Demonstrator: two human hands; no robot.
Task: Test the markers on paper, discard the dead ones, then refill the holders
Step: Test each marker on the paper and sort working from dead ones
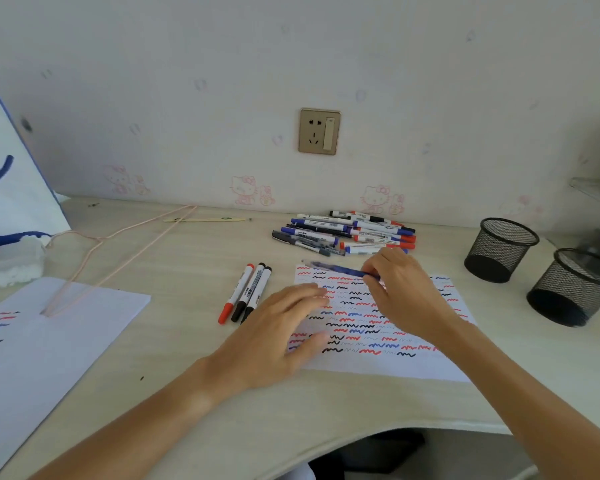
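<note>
Right hand (400,292) pinches a blue pen-like marker (340,270) near its right end, fingers curled round the barrel, marker lying almost flat and pointing left over the top edge of the test sheet (378,365); motion blur, so can't tell if it's capped or whether the tip touches paper. Left hand (278,337) is flat, fingers straight and relaxed, palm down on the sheet's left edge, holding nothing, just pinning the paper. Sheet is already crowded with red, blue and black squiggles, only the bottom strip bare. To do this step well, judgement: keep the left hand pressing so the sheet doesn't slide, tilt the marker up so the tip meets paper, and draw in a bare spot so a faint or dead line is readable against the old marks. Untested-looking pile of markers (347,232) lies just behind the sheet by the wall. Three markers (246,292), one red-capped and two black-capped, lie side by side just left of the sheet, near the left hand; sorted group probably, can't say which verdict. Two black mesh holders (501,249) stand well to the right, appear empty, refill not started. Second sheet (49,341) with a few strokes sits far left.
</note>
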